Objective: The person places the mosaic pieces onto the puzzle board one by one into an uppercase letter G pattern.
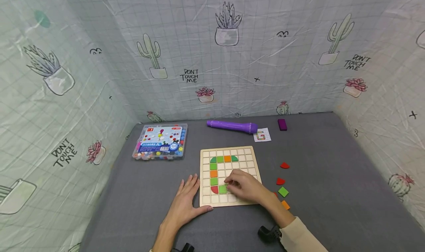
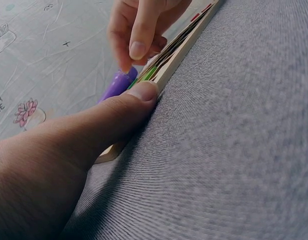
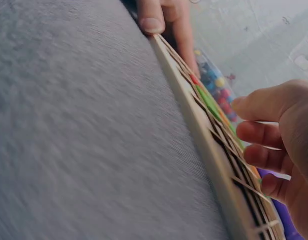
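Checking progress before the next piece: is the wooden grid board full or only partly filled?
Partly filled. On the wooden grid board, green, orange and red tiles form a curved line on its left side; most cells show bare wood. The right hand covers some cells.

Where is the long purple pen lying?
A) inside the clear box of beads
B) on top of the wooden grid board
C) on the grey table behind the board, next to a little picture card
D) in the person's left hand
C: the purple pen lies on the grey table beyond the wooden board, beside the small card.
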The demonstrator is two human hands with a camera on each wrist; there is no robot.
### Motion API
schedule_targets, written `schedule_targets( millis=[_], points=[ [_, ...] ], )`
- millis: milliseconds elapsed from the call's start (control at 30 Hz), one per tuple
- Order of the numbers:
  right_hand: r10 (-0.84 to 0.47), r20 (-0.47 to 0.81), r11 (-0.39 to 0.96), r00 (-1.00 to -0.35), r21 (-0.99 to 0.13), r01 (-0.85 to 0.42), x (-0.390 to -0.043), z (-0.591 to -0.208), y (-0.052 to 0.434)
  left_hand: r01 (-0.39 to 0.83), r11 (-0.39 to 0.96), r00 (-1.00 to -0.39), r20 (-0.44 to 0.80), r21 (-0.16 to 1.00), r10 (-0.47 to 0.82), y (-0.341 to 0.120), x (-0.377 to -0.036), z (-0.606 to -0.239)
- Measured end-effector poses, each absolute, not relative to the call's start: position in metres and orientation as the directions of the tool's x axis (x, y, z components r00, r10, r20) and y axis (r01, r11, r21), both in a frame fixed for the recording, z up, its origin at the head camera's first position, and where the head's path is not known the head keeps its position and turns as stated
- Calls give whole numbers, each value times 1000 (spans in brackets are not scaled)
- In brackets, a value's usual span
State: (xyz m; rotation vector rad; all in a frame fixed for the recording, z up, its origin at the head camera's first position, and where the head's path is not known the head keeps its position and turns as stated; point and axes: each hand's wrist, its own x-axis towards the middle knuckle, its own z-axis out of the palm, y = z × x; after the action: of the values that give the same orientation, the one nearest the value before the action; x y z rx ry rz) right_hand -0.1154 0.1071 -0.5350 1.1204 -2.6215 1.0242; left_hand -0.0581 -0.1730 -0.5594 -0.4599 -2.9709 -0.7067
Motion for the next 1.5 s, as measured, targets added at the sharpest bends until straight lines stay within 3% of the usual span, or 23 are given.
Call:
schedule_targets(
  millis=[400,733,1167,1500],
  points=[
    [-542,405,493,-736,-557,-669,-120,-532,150,293,844,-955,103,449,276,-174,-59,-559],
    [-467,320,550,-824,-624,-555,-109,-527,183,301,840,-953,118,451,278,-173,-58,-558],
    [-396,282,594,-874,-647,-478,-93,-535,219,306,843,-952,132,442,276,-173,-58,-560],
    [-377,315,619,-871,-614,-490,-72,-539,240,287,841,-957,104,459,270,-173,-57,-558]
  ],
)
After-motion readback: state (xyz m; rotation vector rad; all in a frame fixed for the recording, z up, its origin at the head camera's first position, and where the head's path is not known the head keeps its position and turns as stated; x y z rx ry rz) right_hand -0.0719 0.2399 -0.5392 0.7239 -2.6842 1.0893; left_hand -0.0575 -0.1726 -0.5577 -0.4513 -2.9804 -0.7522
